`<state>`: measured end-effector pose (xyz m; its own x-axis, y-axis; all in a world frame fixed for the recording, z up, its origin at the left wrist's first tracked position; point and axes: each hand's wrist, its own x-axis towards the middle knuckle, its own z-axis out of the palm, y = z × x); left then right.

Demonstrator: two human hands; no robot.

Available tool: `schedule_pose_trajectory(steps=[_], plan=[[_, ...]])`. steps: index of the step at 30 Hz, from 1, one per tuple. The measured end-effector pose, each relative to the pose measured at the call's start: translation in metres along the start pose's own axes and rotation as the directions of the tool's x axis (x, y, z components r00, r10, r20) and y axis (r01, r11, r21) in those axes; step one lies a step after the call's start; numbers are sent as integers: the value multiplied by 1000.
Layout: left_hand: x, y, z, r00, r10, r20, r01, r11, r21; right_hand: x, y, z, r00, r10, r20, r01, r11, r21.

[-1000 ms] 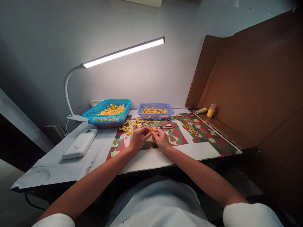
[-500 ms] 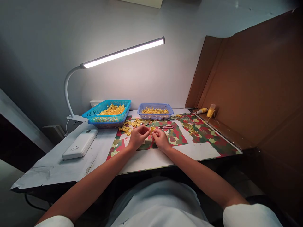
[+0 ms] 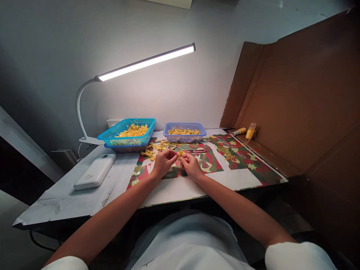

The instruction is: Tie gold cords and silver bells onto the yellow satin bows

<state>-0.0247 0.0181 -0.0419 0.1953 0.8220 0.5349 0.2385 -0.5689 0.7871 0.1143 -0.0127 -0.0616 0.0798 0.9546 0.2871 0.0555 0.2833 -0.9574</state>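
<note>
Between my hands, over the patterned mat (image 3: pixel 208 166), is a small yellow ribbon bow (image 3: pixel 180 153). My right hand (image 3: pixel 191 165) pinches it from the right, with the fingers curled in. On its other side my left hand (image 3: pixel 165 162) has thumb and fingertips closed together at the bow's left edge. The fingers cover part of the bow, so its finer details are hidden. Loose yellow ribbon pieces (image 3: pixel 151 153) lie just beyond my left hand. Past my right hand rests a pair of small pink-handled snips (image 3: pixel 197 151).
A turquoise basket (image 3: pixel 112 140) of yellow ribbon pieces sits on a blue one at back left; a periwinkle basket (image 3: pixel 184 138) holds more. Nearby are a white power bank (image 3: pixel 95 171), a lamp (image 3: pixel 146 63), yellow thread spools (image 3: pixel 250 131), tangled yellow cord (image 3: pixel 226 152) and a cardboard wall (image 3: pixel 303 93).
My left hand has shifted slightly left and its fingers have changed their pinch at the bow. My right hand keeps almost the same place, holding the bow.
</note>
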Motion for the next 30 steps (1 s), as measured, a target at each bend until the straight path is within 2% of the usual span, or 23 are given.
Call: schedule_pose_trajectory(steps=[15, 22, 30], plan=[[-2, 7, 5, 1000, -8, -17, 9, 1000, 29, 2, -4, 5, 995, 93, -18, -90, 986, 140], [-6, 11, 8, 996, -22, -92, 26, 999, 45, 2, -4, 5, 995, 101, -4, -98, 979, 179], [-5, 8, 10, 996, -14, -92, 20, 997, 70, 3, 0, 6, 995, 99, -10, -95, 977, 193]])
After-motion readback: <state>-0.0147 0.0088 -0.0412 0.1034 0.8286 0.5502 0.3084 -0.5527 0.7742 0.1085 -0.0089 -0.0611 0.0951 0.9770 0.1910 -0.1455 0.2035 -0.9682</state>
